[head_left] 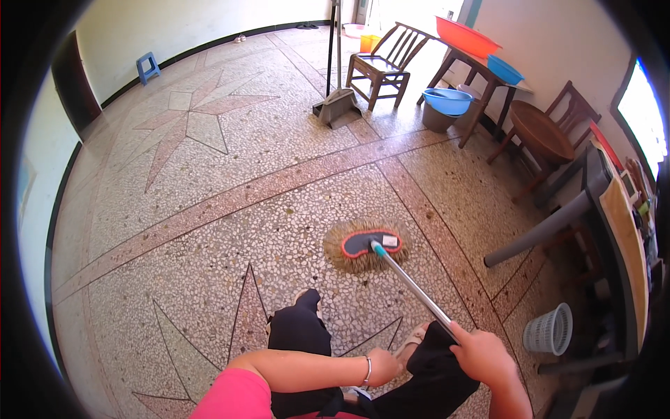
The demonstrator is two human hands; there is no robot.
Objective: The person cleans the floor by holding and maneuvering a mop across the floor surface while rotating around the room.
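My right hand is closed around the metal handle of a mop. The handle slants up and left to the mop's flat head, which has a beige fringe, a grey top and red edging. This head lies on the speckled terrazzo floor, ahead of my feet. My left hand, with a bracelet at the wrist, is curled in front of my lap, apart from the handle. Nothing shows in it, though its fingers are partly hidden.
A long-handled dustpan stands ahead near a wooden chair. To the right are a table with a red basin, buckets with a blue basin, another chair, a grey table leg and a plastic basket. A blue stool is far left.
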